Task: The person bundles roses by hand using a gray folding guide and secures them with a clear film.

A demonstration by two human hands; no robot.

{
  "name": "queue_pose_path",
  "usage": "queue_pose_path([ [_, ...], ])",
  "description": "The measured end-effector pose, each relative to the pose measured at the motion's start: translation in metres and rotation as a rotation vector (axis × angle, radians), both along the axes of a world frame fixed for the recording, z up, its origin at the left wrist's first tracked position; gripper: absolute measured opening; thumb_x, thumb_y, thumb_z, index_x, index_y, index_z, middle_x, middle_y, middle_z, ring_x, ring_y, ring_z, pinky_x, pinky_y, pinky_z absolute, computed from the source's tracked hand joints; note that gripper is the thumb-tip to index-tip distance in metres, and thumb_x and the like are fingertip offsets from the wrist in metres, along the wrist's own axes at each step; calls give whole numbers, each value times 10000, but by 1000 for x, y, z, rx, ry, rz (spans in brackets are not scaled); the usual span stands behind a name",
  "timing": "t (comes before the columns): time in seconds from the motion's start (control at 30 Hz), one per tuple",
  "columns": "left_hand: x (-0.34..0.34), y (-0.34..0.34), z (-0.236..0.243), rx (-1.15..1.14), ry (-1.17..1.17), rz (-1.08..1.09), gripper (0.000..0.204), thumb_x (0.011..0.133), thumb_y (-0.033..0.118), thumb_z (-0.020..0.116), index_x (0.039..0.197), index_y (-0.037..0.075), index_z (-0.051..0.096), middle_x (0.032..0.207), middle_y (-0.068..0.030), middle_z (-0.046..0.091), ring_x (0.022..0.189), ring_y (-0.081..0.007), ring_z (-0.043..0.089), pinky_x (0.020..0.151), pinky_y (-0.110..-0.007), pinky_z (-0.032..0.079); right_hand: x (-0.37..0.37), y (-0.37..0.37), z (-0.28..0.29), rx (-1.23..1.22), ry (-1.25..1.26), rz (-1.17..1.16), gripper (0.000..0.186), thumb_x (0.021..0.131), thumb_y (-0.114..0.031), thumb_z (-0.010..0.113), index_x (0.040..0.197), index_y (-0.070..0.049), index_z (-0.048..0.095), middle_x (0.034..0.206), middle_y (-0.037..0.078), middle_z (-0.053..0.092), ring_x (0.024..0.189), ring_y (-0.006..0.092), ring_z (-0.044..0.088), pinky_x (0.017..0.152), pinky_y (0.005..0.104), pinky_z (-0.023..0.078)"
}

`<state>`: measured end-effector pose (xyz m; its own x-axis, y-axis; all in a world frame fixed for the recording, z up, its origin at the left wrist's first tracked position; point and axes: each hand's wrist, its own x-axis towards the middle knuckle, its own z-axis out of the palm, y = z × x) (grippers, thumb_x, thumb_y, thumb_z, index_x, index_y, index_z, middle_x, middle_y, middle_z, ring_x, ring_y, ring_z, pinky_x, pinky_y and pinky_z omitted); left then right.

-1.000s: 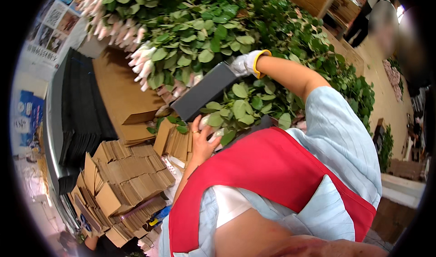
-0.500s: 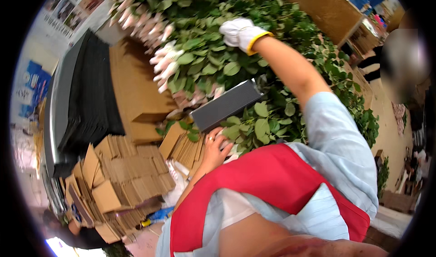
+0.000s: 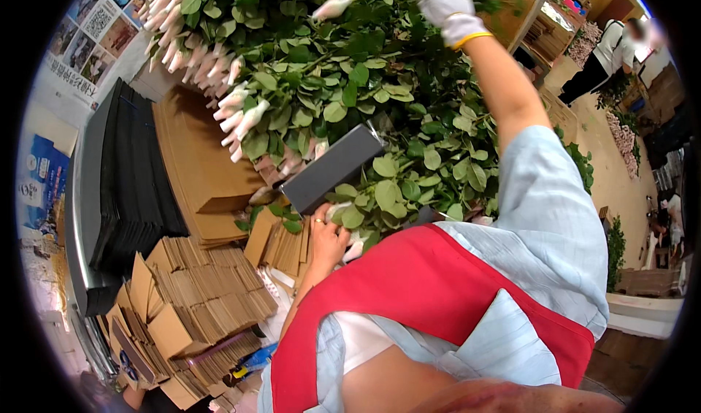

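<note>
My right hand (image 3: 445, 10), in a white glove with a yellow cuff, is stretched far out and closed round a rose stem. That rose's pale pink wrapped bud (image 3: 332, 7) points left above a large heap of leafy roses (image 3: 321, 70). Close to my body, my bare left hand (image 3: 328, 239), with a ring on it, curls its fingers over wrapped rose heads (image 3: 353, 251). Their leaves (image 3: 394, 194) spread to the right of it. Just beyond this hand a long dark grey box-shaped piece (image 3: 332, 168) slants across the roses.
At the left stand black stacked sheets (image 3: 135, 186) and a large brown cardboard piece (image 3: 193, 157). Folded cardboard (image 3: 212, 289) is piled nearer me, with a blue and yellow tool (image 3: 252, 362) beside it. Another person (image 3: 602, 59) stands at the far right.
My right hand has moved up and away to the right, and a rose now extends from it. My left hand stays by the near rose heads. The whole view has shifted a little.
</note>
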<state>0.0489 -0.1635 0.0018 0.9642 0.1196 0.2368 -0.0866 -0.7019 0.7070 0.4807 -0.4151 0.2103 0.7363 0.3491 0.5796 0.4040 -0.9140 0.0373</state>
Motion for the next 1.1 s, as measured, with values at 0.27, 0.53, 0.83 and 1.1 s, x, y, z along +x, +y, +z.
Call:
queue_pose_path([
  [0.27, -11, 12, -31, -391, -71, 34, 358, 801, 24, 655, 1152, -5, 592, 1230, -153, 528, 1134, -271, 511, 929, -353, 434, -226, -27, -28, 28, 77, 560, 196, 768, -129, 600, 960, -162, 619, 781, 68, 632, 622, 284, 631, 516, 402, 499],
  [0.53, -10, 32, -54, -420, 128, 172, 506, 788, 172, 752, 1203, -21, 538, 1097, -133, 588, 985, -220, 562, 881, -337, 450, -324, 72, -38, -25, 242, 937, 194, 809, -303, 595, 802, -109, 588, 727, 62, 574, 709, 279, 606, 602, 387, 496],
  [0.83, -17, 24, -17, -293, 237, 179, 368, 788, 221, 725, 1071, 1, 644, 1061, -197, 644, 1038, -309, 610, 922, -377, 457, -268, 94, -23, -68, 609, 1424, 232, 745, -234, 689, 825, -17, 681, 1002, 130, 650, 931, 357, 616, 791, 434, 510],
  [1.1, -27, 1, -17, -845, 199, 213, 417, 857, 234, 669, 1187, -5, 581, 1078, -207, 646, 949, -324, 644, 864, -356, 489, -274, 72, -156, -329, 732, 1485, 463, 853, -260, 610, 1260, -64, 504, 1412, 206, 400, 1287, 423, 393, 1078, 501, 309],
])
